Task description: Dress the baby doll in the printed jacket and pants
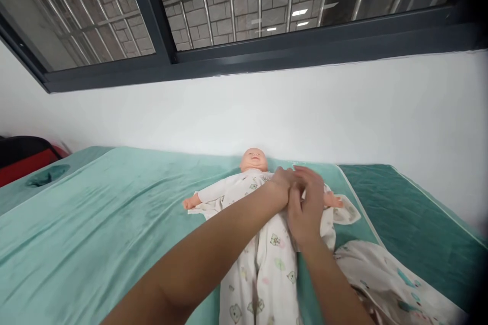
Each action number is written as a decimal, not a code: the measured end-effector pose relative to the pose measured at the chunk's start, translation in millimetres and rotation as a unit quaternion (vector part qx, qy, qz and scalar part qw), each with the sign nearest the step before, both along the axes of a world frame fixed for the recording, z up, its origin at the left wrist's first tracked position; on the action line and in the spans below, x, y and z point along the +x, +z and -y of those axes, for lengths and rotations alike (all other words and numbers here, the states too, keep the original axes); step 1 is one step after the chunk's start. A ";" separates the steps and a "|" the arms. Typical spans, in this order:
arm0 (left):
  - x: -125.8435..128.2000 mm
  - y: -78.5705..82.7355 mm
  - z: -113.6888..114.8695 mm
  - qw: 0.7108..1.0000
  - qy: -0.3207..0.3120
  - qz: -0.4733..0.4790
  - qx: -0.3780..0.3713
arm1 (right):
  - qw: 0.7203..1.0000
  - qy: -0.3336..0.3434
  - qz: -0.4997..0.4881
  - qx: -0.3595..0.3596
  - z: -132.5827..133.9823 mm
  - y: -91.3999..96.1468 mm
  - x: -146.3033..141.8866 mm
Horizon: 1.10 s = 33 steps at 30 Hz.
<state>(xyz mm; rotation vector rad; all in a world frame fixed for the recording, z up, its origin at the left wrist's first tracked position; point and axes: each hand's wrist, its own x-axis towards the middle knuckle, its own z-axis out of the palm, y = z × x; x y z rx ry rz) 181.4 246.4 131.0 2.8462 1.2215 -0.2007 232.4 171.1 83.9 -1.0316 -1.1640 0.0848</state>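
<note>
A baby doll (253, 159) lies on its back on a light green towel (114, 223), head toward the wall. It wears a white printed sleepsuit (267, 264). My left hand (282, 185) and my right hand (305, 208) meet over the doll's chest, near its collar. The fingers of both are bent and pressed together on the sleepsuit's fabric. Whatever sits between the fingertips is hidden. The doll's arms stretch out to either side.
A second printed white cloth (385, 279) lies at the lower right. A darker green cover (407, 218) spreads to the right of the towel. A red and black object (23, 157) sits at the far left. The white wall and a window run behind.
</note>
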 end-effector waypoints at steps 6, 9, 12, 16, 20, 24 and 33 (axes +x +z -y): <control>-117.2 -25.2 29.2 0.911 0.161 0.373 0.074 | 0.945 0.217 -0.047 -0.239 -3.9 -23.0 -26.5; -145.9 -51.3 32.8 0.829 0.184 0.526 0.046 | 0.933 0.229 -0.009 -0.279 -6.3 -27.6 -24.4; -146.0 -60.1 28.5 0.816 0.172 0.551 0.017 | 0.928 0.233 0.001 -0.289 -8.0 -27.6 -21.2; -138.3 -54.3 27.3 0.828 0.148 0.537 0.055 | 0.928 0.229 0.061 -0.288 -7.9 -27.8 -20.1; -135.7 -51.2 35.6 0.860 0.072 0.481 0.152 | 0.938 0.226 0.096 -0.243 -3.1 -27.3 -23.1; -133.8 -53.7 42.7 0.876 0.034 0.401 0.267 | 0.950 0.222 0.114 -0.186 2.1 -24.9 -26.3; -141.5 -68.3 50.5 0.891 0.047 0.354 0.282 | 0.984 0.069 0.121 -0.108 16.2 -46.9 -13.3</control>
